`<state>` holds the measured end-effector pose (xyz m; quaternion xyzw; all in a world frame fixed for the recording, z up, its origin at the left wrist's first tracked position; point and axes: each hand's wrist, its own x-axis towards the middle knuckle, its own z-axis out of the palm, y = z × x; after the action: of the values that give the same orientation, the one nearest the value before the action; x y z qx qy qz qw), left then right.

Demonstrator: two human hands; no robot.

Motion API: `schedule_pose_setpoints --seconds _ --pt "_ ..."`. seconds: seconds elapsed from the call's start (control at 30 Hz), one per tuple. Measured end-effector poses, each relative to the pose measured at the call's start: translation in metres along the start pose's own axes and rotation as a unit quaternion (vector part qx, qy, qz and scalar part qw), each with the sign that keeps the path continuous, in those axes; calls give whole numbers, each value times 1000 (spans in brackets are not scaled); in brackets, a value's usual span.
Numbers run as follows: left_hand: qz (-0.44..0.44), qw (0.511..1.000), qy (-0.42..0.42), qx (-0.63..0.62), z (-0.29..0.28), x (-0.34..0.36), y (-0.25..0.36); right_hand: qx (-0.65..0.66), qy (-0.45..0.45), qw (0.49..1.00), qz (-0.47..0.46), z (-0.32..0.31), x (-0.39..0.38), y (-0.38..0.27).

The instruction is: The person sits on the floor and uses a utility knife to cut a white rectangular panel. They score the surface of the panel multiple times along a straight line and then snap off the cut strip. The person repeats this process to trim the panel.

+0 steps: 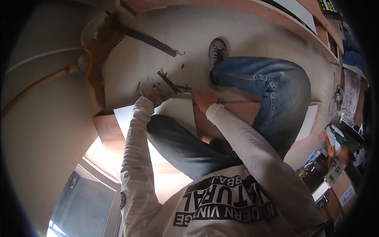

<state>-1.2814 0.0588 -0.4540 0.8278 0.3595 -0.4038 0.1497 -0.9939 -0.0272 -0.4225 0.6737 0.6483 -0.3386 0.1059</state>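
Note:
My right hand [205,100] is closed at the far edge of a reddish-brown board [227,112]; what its fingers hold, if anything, is hidden. At the far edge of a white panel [176,111] lying on that board is my left hand [154,97], in shadow and blurred, so its fingers cannot be made out. A small pale piece [141,93] shows beside it. Just beyond both hands, a short dark strip [169,82] and several dark scraps [156,85] lie on the floor. My left leg [177,138] rests over the panel.
A long dark bar [148,40] lies farther off, beside a broom [92,65] with a wooden handle. Long boards [252,10] run along the far side. At the right, another person [336,140] is near tools and boxes. A glazed door [87,201] stands at lower left.

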Motion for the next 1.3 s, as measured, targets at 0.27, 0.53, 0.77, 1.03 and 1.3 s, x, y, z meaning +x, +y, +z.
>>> schedule_pose_setpoints --seconds 0.27,0.53,0.77,1.03,1.3 --pt "-2 1000 -1 -6 2 0 3 -19 10 1000 -3 10 3 4" --pt "-9 1000 -5 -17 3 -3 2 18 11 1000 -4 7 -2 -1" --pt "-11 999 -11 -32 6 -4 -1 6 33 999 4 15 1 -2" --pt "0 991 -15 -133 4 12 -2 -2 -8 1000 -3 5 0 -3" --pt "-59 954 111 -271 -13 24 32 -62 18 998 -23 -19 42 16"
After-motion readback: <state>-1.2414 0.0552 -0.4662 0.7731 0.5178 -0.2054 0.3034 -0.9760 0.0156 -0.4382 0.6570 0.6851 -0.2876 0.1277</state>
